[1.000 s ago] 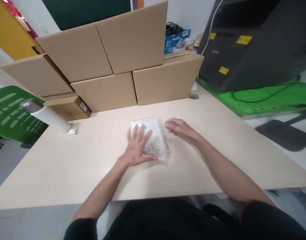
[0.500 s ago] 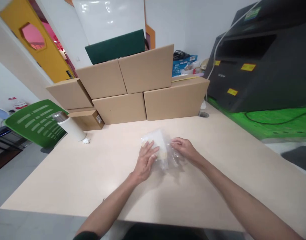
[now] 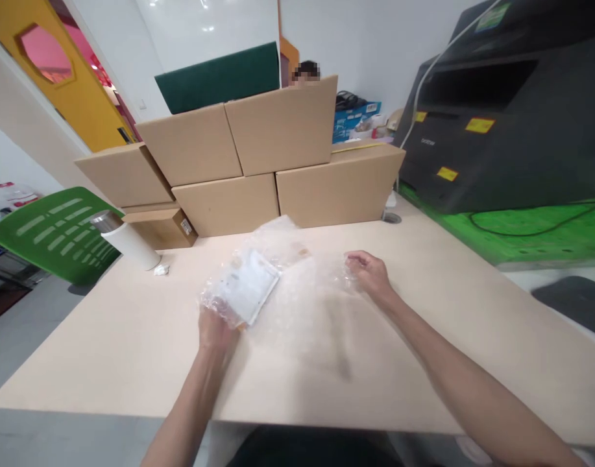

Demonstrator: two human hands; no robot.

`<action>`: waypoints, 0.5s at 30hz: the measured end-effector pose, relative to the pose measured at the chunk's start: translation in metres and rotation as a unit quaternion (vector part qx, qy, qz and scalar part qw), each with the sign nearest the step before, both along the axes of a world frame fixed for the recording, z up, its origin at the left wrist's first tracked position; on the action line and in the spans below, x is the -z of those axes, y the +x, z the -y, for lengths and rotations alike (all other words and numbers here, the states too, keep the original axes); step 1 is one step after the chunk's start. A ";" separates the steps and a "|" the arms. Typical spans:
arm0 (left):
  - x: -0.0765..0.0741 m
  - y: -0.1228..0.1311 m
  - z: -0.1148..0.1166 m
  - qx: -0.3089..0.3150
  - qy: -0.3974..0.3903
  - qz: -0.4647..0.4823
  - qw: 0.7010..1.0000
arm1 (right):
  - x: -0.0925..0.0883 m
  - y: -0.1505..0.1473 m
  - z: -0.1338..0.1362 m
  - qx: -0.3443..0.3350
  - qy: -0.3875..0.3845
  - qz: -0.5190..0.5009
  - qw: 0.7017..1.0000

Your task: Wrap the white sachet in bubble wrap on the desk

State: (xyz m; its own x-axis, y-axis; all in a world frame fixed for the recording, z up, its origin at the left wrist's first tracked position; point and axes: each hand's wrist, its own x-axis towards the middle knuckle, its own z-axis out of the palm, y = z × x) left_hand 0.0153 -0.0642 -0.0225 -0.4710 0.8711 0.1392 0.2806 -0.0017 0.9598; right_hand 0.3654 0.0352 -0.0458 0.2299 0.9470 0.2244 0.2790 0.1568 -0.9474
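Observation:
A flat, white rectangular item (image 3: pixel 251 288) with printed marks lies in clear bubble wrap (image 3: pixel 302 311), which is spread out over the table's middle. My left hand (image 3: pixel 218 327) grips the wrap at the item's near left corner, its fingers largely hidden by the plastic. On the other side, my right hand (image 3: pixel 372 274) is closed in a pinch on the wrap's right edge. The wrap stretches between both hands, and a loose part of it reaches back toward the boxes.
Cardboard boxes (image 3: pixel 226 207) are stacked along the table's back, topped by a dark green box (image 3: pixel 219 78). A white bottle (image 3: pixel 132 245) and a crumpled tissue (image 3: pixel 161 270) stand at the left. A large black printer (image 3: pixel 467 136) is at the right. Behind the boxes is a person (image 3: pixel 305 72).
The bubble wrap has been opened out wider. My left hand moved left with the white item, while my right hand pulled the wrap's edge slightly right and away. The view shifted slightly.

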 end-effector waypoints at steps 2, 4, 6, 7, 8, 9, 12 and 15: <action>0.005 -0.013 0.009 -0.043 0.003 0.018 0.999 | 0.003 0.004 -0.003 0.005 -0.004 0.001 1.000; 0.005 -0.024 0.017 -0.091 0.018 -0.031 0.995 | 0.006 0.008 -0.005 0.015 -0.007 0.002 1.000; 0.002 -0.033 0.024 -0.098 0.048 -0.169 0.979 | 0.009 0.010 -0.006 0.021 -0.011 0.000 1.000; 0.000 -0.036 0.027 -0.082 0.066 -0.251 0.962 | 0.009 0.011 -0.006 0.024 -0.012 -0.001 1.000; -0.002 -0.038 0.030 -0.053 0.081 -0.324 0.941 | 0.009 0.012 -0.006 0.026 -0.011 -0.001 1.000; -0.004 -0.041 0.032 -0.018 0.089 -0.381 0.920 | 0.009 0.012 -0.006 0.028 -0.009 -0.001 1.000; -0.005 -0.046 0.037 0.048 0.090 -0.411 0.906 | 0.007 0.015 -0.005 0.038 0.002 0.010 0.999; -0.003 -0.053 0.041 -0.048 0.055 -0.276 0.959 | 0.005 0.020 -0.007 0.054 0.016 0.035 0.998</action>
State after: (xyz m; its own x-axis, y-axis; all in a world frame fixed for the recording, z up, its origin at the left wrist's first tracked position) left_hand -0.0372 -0.1056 -0.0200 -0.3765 0.7937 0.4779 0.7488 -0.0430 0.6614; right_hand 0.3856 0.0417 -0.0513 0.3129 0.9098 0.2725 0.3616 0.1512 -0.9200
